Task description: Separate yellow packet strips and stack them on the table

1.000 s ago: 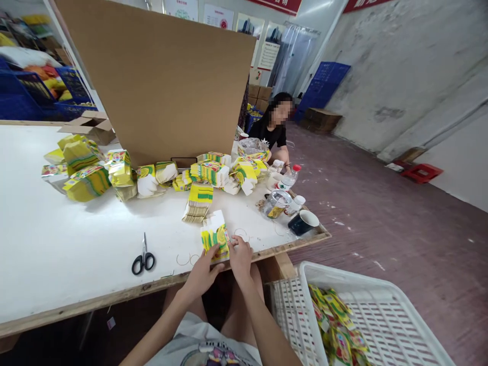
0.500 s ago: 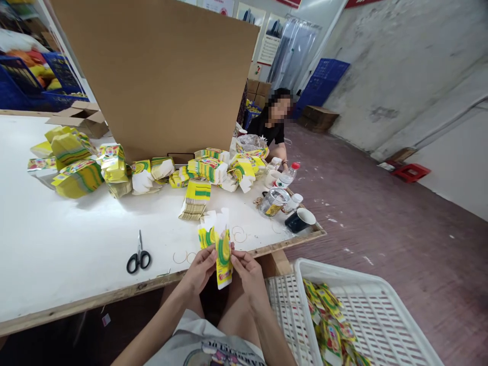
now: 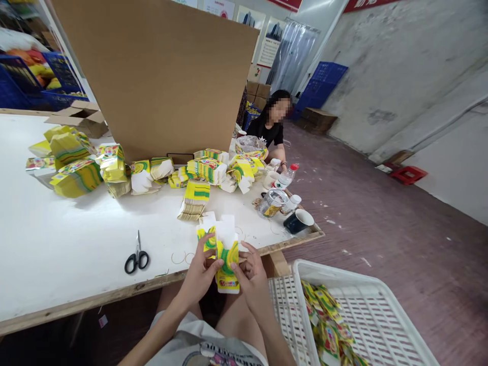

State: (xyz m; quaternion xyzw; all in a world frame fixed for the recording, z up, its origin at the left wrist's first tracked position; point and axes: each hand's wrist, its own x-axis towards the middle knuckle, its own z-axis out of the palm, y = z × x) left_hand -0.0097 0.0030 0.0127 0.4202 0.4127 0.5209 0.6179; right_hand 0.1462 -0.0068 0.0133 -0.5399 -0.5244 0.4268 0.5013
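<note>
I hold a small yellow-and-green carton (image 3: 227, 259) upright over the table's front edge, its white flaps standing open at the top. My left hand (image 3: 200, 274) pinches its left side and my right hand (image 3: 251, 274) grips its right side. Just behind it on the white table (image 3: 57, 244) lies a short stack of flat cartons (image 3: 206, 230). A taller flat stack (image 3: 194, 200) lies farther back.
Black scissors (image 3: 136, 257) lie to the left. Piles of flat cartons (image 3: 80, 173) sit before a tall cardboard sheet (image 3: 160, 76). A jar (image 3: 271, 202), bottle (image 3: 286, 176) and dark cup (image 3: 299, 221) stand at the right corner. A white crate (image 3: 366, 315) holds folded cartons. Another person (image 3: 272, 127) sits beyond.
I lifted one carton off the short stack, brought it toward me and opened it from flat into a box shape with flaps up.
</note>
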